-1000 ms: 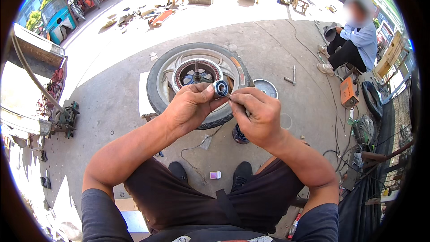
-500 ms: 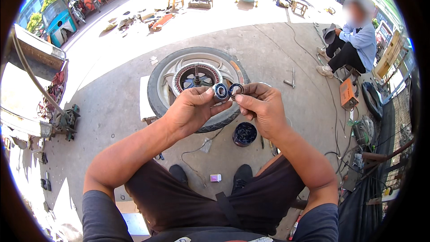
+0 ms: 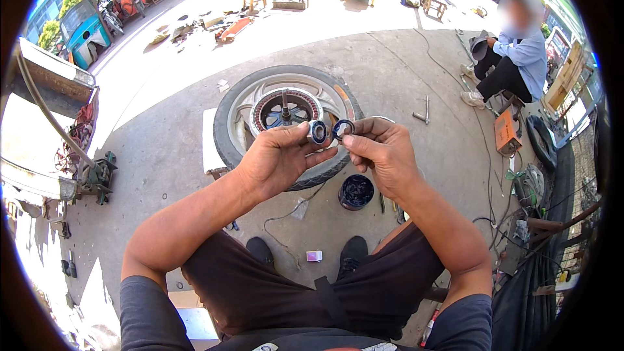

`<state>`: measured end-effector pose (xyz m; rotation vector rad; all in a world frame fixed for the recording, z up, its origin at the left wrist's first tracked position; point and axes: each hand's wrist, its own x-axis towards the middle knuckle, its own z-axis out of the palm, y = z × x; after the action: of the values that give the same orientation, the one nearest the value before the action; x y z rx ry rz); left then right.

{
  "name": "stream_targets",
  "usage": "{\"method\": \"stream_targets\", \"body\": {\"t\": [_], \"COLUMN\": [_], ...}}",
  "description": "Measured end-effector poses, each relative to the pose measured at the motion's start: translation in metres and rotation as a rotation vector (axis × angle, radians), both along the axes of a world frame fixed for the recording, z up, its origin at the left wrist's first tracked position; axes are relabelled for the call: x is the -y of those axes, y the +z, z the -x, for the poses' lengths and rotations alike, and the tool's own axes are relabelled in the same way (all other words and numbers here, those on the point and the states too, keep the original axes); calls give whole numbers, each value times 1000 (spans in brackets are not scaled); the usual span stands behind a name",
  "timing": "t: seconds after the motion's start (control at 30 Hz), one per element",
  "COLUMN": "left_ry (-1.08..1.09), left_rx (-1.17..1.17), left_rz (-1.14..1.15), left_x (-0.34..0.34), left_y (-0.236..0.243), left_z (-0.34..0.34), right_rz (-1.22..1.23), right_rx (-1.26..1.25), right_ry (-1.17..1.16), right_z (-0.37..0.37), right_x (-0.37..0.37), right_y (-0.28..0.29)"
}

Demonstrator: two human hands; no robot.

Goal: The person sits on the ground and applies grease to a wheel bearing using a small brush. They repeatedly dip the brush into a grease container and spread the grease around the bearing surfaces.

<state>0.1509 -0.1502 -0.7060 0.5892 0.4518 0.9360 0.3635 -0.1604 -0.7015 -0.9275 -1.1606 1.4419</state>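
Note:
Between the thumb and fingers of my left hand [image 3: 276, 155] is a ball bearing [image 3: 317, 132], its ringed face turned to the right. My right hand [image 3: 385, 155] pinches a thin dark ring [image 3: 342, 129], which looks like a bearing seal, just right of the bearing. A narrow gap shows between the two. Beyond my hands lies a wheel with a tire [image 3: 233, 101], flat on its side, a shaft [image 3: 285, 107] standing up from its open hub. Below my right hand, an open tub of dark grease [image 3: 355, 192] stands on the ground.
A small pink-and-white box [image 3: 314, 256] lies between my shoes. Right of the wheel is a T-shaped tool [image 3: 422, 116]. A seated person [image 3: 520, 58] is at the far right, near an orange machine [image 3: 506, 131] and trailing cables. A metal stand [image 3: 97, 179] is at left.
The bearing has turned slightly in my left hand. My right hand has tilted a little with the ring; both hands stay in nearly the same place.

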Motion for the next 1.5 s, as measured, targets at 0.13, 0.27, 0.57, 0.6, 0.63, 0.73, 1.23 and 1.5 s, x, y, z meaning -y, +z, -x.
{"method": "stream_targets", "body": {"t": [0.13,0.27,0.57,0.6,0.63,0.73,1.23,1.5], "left_ry": [18,52,-20,-36,-52,-86,-23,-52], "left_rx": [-5,-37,-17,-10,-3,-2,-74,-88], "left_rz": [12,4,-56,-70,-84,-107,30,-55], "left_x": [0,1,3,2,0,0,3,-4], "left_y": [2,-1,-1,-2,-5,-5,4,-11], "left_z": [-3,-3,1,2,3,4,0,2], "right_rz": [9,1,-8,-12,-15,-33,-117,-198], "right_rx": [15,27,34,33,31,40,102,146], "right_ry": [1,5,4,2,-1,-16,-65,-75], "right_z": [-3,-3,-5,-5,-6,-6,-9,-8], "right_x": [0,1,1,1,0,0,-1,-1], "right_y": [-2,-2,-3,-3,-4,-4,-2,-3]}}
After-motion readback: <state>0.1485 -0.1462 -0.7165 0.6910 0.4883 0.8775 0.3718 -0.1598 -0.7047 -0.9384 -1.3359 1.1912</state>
